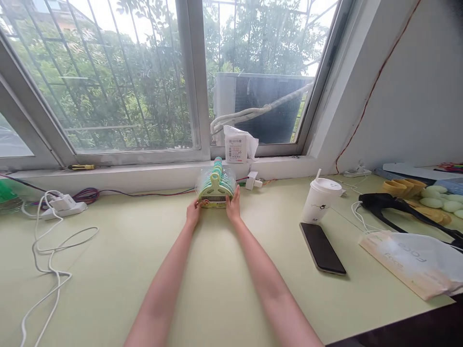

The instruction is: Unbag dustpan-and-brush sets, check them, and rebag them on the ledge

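Note:
Both my arms reach forward over the pale green table to a plastic-wrapped pack of small green and teal dustpan-like pieces (215, 185). The pieces stand one behind another, with a holed handle on top of the front one and a dark strip and yellow label lower down. My left hand (194, 211) grips the pack's left side. On its right side, my right hand (233, 205) presses with the thumb in front and fingers along the edge. The pack sits at the back of the table, near the window ledge; its rear is hidden.
A white box in plastic (237, 147) and a screwdriver (81, 166) lie on the ledge. To the right are a lidded paper cup (320, 200), phone (323, 248), tissue pack (408, 262) and black strap-like object (383, 209). White cables (54, 270) trail at left.

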{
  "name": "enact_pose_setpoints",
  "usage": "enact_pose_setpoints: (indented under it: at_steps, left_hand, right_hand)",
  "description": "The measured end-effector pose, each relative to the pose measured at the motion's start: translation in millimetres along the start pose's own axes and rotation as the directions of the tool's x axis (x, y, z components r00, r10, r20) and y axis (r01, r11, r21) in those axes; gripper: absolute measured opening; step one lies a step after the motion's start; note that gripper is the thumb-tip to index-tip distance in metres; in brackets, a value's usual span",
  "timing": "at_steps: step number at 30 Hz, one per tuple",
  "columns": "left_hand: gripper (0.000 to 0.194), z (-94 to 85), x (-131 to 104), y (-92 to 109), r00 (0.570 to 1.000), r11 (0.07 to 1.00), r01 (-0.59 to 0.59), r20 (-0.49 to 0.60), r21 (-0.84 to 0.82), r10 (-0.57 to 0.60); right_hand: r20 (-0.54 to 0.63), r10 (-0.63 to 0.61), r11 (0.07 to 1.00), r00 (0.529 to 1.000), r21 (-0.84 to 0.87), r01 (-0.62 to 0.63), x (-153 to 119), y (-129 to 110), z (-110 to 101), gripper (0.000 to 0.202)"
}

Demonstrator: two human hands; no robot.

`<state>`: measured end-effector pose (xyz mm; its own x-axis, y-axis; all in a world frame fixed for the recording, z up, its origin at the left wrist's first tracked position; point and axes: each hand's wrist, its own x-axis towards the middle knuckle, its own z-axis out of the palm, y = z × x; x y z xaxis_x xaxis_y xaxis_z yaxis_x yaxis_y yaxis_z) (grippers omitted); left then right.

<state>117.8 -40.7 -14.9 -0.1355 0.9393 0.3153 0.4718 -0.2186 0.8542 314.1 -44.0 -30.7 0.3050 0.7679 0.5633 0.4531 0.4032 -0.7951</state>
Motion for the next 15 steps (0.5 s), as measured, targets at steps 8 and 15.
enact_pose_setpoints:
  at_steps: [8, 15]
  left_hand:
    - [0.035, 1.9, 0.0, 5.1, 0.994, 0.987, -0.066, -0.081, 0.145, 0.078]
    - [0.045, 5.7, -4.8, 4.6, 0.985, 0.988, -0.069, -0.147, 0.137, 0.089]
  right_hand:
    - [-0.075, -0.036, 0.999, 0.997, -0.027, 0.035, 4.5, 5.5, 8.6, 0.074]
    - [-0.104, -0.025, 0.998, 0.994, -0.059, 0.019, 0.3, -0.9, 2.5, 0.074]
